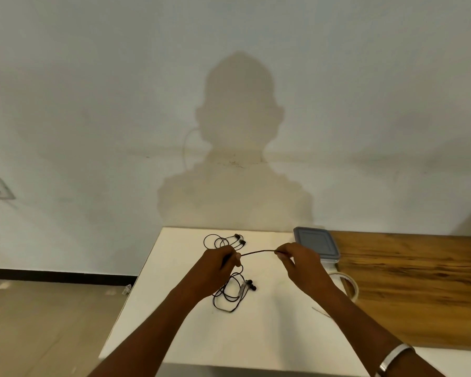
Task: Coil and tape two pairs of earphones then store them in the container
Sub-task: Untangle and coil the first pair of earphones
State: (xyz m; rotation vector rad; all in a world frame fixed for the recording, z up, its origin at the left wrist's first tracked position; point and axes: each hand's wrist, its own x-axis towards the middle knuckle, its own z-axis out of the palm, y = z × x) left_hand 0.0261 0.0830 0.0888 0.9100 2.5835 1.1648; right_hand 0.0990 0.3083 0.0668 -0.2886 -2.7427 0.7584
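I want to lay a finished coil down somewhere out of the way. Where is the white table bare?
The near half of the white table, between the two forearms, is bare, as is the left strip beside the left hand. The far edge holds one pair of earphones, the middle another; the container and tape roll crowd the right side.

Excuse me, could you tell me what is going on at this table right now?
A person stretches a stretch of earphone cable between the left hand and the right hand, above a white table. The other earphones lie loose near the far edge. The lidded container and tape roll sit to the right.
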